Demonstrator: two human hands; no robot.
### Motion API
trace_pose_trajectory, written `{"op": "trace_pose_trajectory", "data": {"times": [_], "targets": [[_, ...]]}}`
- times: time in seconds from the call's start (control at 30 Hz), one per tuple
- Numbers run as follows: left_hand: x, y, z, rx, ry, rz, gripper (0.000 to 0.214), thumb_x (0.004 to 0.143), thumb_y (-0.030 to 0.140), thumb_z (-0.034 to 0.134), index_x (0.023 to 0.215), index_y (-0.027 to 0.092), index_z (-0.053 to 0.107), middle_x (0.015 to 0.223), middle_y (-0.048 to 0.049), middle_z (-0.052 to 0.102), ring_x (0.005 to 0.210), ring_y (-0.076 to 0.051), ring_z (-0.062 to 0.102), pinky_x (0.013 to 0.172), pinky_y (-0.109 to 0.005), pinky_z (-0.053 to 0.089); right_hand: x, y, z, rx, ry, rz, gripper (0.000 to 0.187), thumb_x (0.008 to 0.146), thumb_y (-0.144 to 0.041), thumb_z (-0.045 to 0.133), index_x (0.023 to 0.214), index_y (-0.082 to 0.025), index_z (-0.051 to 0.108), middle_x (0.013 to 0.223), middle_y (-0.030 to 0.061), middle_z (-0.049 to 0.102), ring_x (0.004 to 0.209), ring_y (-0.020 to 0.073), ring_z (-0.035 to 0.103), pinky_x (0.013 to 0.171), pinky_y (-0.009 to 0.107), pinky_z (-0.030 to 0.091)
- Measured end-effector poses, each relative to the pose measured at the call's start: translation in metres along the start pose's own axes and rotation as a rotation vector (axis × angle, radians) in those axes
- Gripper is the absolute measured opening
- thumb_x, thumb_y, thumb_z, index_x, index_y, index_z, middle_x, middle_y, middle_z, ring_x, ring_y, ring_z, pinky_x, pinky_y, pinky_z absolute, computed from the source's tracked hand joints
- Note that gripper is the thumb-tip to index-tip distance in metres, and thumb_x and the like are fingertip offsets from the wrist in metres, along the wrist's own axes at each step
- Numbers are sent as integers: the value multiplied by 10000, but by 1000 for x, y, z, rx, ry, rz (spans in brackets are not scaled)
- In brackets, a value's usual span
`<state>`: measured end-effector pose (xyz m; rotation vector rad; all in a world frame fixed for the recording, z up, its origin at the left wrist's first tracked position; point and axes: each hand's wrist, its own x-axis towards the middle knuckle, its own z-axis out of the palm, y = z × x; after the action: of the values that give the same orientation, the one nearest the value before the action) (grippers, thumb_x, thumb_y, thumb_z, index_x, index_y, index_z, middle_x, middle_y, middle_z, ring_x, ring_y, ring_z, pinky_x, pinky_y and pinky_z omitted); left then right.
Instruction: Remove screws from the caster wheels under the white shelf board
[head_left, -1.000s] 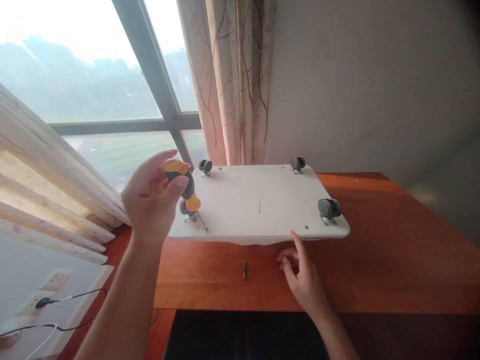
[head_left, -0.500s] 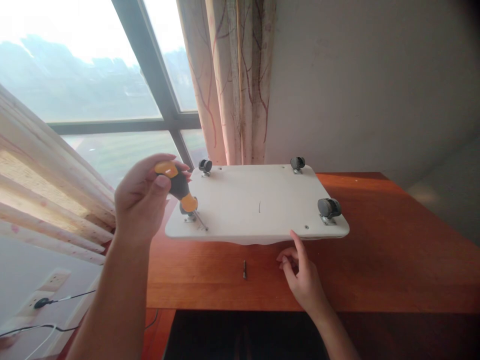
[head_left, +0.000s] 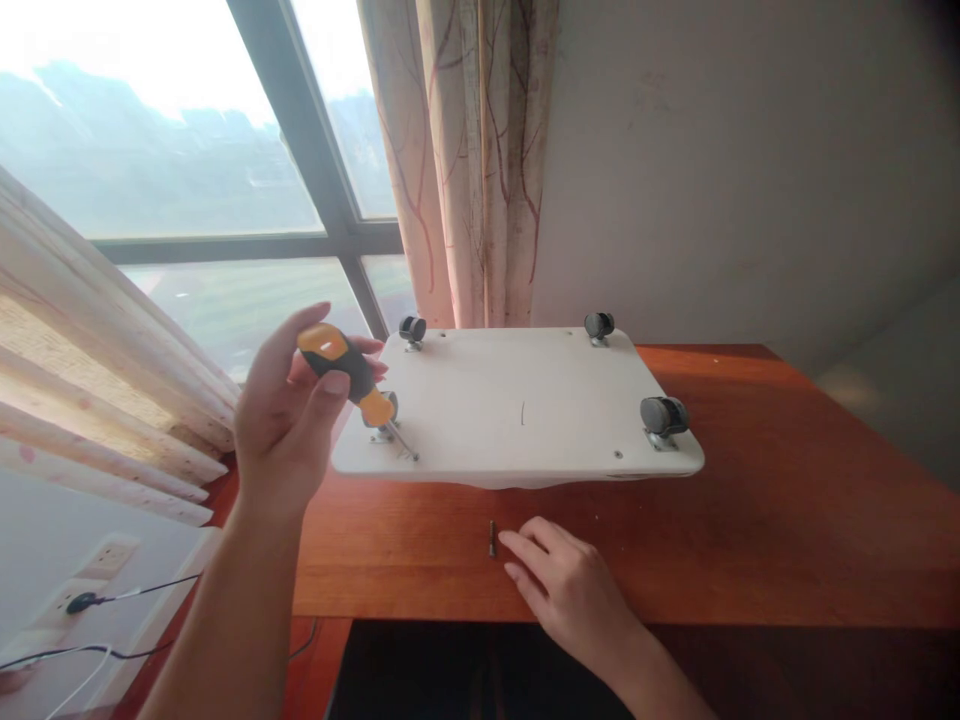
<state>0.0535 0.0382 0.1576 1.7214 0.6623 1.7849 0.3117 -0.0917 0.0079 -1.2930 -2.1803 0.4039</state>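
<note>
Screwdriver [head_left: 358, 378]: yellow and black handle within the left hand [head_left: 279, 410]; the shaft slants down and to the right, out past the fingers, and its tip ends at a small dark spot by the near-left corner of the white board [head_left: 480, 400]; whether it is seated there is too small to tell.
Left hand: wrapped around the handle, thumb on the near side and fingers behind, raised at the left end of the board.
Right hand [head_left: 570, 585]: low over the bench [head_left: 795, 490], back upward, fingers loosely bent with a narrow gap between thumb and forefinger; well apart from the screwdriver, to its right and nearer the person.
Small bolt [head_left: 492, 539]: on the bench in front of the board, its length pointing toward the board, just left of the right hand's fingertips; a slim gap seems to part them.
Board: flat on the bench, a short dark mark [head_left: 523, 413] near its middle, a dark-rimmed hole [head_left: 618, 454] toward the near-right corner.
Casters: one upturned at each corner, the near-right caster [head_left: 664, 415] in plain sight, the near-left one partly hidden behind the screwdriver.
Beyond the bench: a patterned curtain [head_left: 465, 170] beside the window [head_left: 225, 190].
</note>
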Motion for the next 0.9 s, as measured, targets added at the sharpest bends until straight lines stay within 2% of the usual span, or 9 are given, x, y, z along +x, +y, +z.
{"op": "trace_pose_trajectory", "data": {"times": [0.2,0.27,0.37,0.47,0.57,0.63,0.73,0.83,0.9], "targets": [[-4,3,4,96,136,37,482,785,314,819,1252,360,708,982,-38,772,780,-252,748,702,-429,671,17,-12,11,-143,-115,-54,144,904,-98,651,966,-227,674,981,29,659,872,191,641,728,293,519],[-1,3,4,96,160,40,457,781,343,821,1222,391,712,961,-15,771,766,-257,746,679,-459,674,18,-11,15,-205,-145,-72,180,890,-43,632,899,-219,668,934,25,657,834,187,634,704,288,507],[11,0,2,78,183,89,389,807,352,806,1185,372,719,927,2,760,776,-227,738,657,-417,678,21,-8,17,-219,-180,-85,244,874,20,589,863,-210,671,904,29,661,802,177,629,695,279,495],[23,-8,-2,84,168,129,396,808,326,820,1189,331,710,908,-1,752,826,-221,745,653,-374,671,29,-9,4,-17,-193,-68,227,911,-27,577,882,-215,700,894,27,673,808,165,641,715,268,501],[33,-19,-1,85,141,135,422,812,279,830,1209,299,689,927,-2,763,855,-222,747,710,-392,669,49,-18,-25,376,-163,-16,189,965,-133,570,929,-223,732,925,23,701,826,141,670,758,252,527],[39,-26,1,69,144,132,448,791,240,855,1204,257,682,941,-10,765,898,-227,749,754,-398,663,70,-25,-49,535,-130,35,151,960,-206,602,923,-229,746,927,24,726,841,150,679,754,261,537],[52,-37,3,61,126,114,497,745,186,889,1188,229,667,939,-2,757,961,-227,745,804,-387,645,118,-26,-76,562,-69,106,145,930,-273,631,944,-215,763,950,31,751,858,161,675,703,262,527],[69,-47,3,104,82,123,500,746,172,880,1179,268,648,945,17,758,951,-211,744,781,-352,628,182,-12,-83,505,44,206,149,868,-271,676,939,-179,770,896,30,750,777,141,648,717,270,515],[80,-53,3,124,71,121,505,736,175,880,1167,289,640,957,18,754,959,-213,744,750,-332,620,227,2,-77,534,44,301,149,844,-242,681,935,-150,755,878,33,740,703,112,613,672,247,495]]}}
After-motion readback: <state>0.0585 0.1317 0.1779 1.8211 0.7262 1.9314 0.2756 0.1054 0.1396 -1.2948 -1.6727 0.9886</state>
